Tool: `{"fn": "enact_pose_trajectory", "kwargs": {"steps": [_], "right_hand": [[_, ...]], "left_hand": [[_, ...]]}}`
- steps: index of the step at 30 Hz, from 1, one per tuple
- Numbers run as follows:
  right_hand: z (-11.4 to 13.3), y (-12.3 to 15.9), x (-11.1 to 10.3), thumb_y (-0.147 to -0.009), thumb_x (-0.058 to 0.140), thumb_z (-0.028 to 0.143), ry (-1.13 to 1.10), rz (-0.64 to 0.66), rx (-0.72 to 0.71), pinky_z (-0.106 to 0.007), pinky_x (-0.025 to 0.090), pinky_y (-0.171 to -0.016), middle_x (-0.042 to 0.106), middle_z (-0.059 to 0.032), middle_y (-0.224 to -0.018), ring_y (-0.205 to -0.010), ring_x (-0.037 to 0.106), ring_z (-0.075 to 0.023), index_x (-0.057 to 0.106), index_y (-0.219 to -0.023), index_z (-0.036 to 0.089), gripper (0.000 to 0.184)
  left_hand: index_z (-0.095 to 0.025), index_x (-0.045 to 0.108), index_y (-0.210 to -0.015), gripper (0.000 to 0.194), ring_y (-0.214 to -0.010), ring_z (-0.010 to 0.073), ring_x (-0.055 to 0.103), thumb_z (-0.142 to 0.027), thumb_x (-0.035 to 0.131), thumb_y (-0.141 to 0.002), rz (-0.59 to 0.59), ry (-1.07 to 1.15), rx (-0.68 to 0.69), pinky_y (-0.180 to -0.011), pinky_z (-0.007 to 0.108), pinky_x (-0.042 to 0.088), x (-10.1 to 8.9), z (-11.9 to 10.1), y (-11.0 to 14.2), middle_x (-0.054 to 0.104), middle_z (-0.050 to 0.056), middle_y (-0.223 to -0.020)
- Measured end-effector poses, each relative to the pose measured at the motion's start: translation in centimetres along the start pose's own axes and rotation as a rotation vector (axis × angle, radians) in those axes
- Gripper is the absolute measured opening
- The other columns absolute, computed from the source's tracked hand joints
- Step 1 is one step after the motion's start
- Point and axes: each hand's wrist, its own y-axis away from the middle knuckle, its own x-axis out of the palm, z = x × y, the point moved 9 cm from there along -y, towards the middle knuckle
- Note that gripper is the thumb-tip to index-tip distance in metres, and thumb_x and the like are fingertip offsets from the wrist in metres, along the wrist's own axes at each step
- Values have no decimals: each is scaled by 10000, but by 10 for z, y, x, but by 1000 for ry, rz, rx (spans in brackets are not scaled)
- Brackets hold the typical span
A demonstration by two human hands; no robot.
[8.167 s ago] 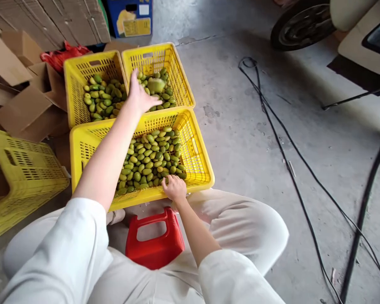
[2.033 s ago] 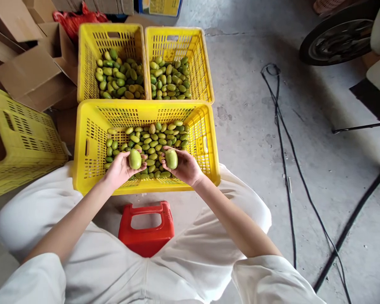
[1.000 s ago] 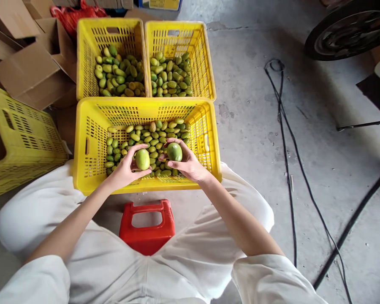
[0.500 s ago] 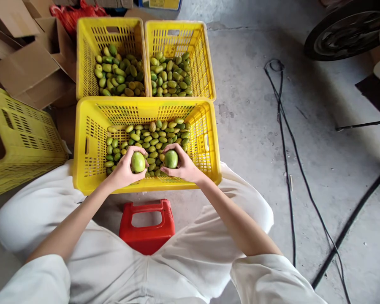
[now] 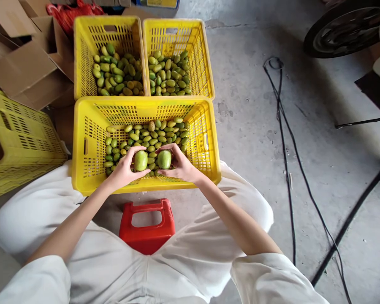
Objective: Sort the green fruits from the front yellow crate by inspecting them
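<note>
At your upper left you can see cardboard boxes (image 5: 22,69) lying near crumpled red plastic (image 5: 71,16), at your right a thin black cable (image 5: 279,100) crossing a thick cable (image 5: 354,217) on the grey floor (image 5: 240,139), farther a dark wheel (image 5: 345,29), and close below you a red plastic object (image 5: 147,238) with an opening.

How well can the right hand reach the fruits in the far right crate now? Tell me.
Probably yes for a touch, but hardly to pick one up: the right hand holds a green fruit. The far right crate, beyond the near crate, is open-topped, with nothing covering its fruits.
</note>
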Motion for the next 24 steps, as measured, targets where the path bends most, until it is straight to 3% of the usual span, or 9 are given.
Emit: {"fn": "enact_pose_trajectory", "kwargs": {"steps": [5,9,15,17,19,24], "right_hand": [[9,1,-3,-738,909,484,111,-15,-38,-426,568,-993,581,-75,-1256,-1118,590,-258,546,-1220,263,643],[7,2,1,-791,871,438,109,33,-28,-432,567,-1015,592,-82,-1290,-1177,600,-266,561,-1233,273,565],[6,1,5,-743,935,453,-22,20,-62,-449,512,-1153,575,-134,-1435,-1415,538,-294,458,-1331,271,779],[3,1,6,-749,931,465,-14,16,-42,-444,515,-1149,581,-134,-1426,-1389,559,-289,467,-1315,263,759],[0,1,7,-761,914,478,17,24,-29,-438,530,-1122,598,-120,-1384,-1310,604,-282,480,-1331,255,750],[3,1,1,-741,895,464,176,-12,-84,-470,529,-1095,621,-94,-1279,-1175,618,-287,535,-1255,251,663]], "left_hand": [[-217,586,-1275,519,-1061,246,723,-377,805,-832,71,-6,39,-948,360,597,3,-11,-3,724,83,-1209],[-239,514,-1194,509,-1020,226,711,-371,814,-805,18,-25,20,-921,354,592,0,-7,-2,699,65,-1174],[-258,420,-1205,462,-960,189,706,-260,731,-863,14,-11,-1,-930,364,589,6,3,-1,662,41,-1108],[-250,427,-1209,470,-963,187,703,-269,742,-861,29,-35,-15,-943,363,586,7,5,-1,658,51,-1133],[-242,432,-1244,507,-1092,214,697,-278,758,-858,39,-42,-18,-1028,384,566,8,5,0,647,85,-1230],[-238,355,-1497,684,-1262,239,661,-255,703,-908,143,30,-53,-1053,379,572,17,9,1,572,154,-1442]]}}
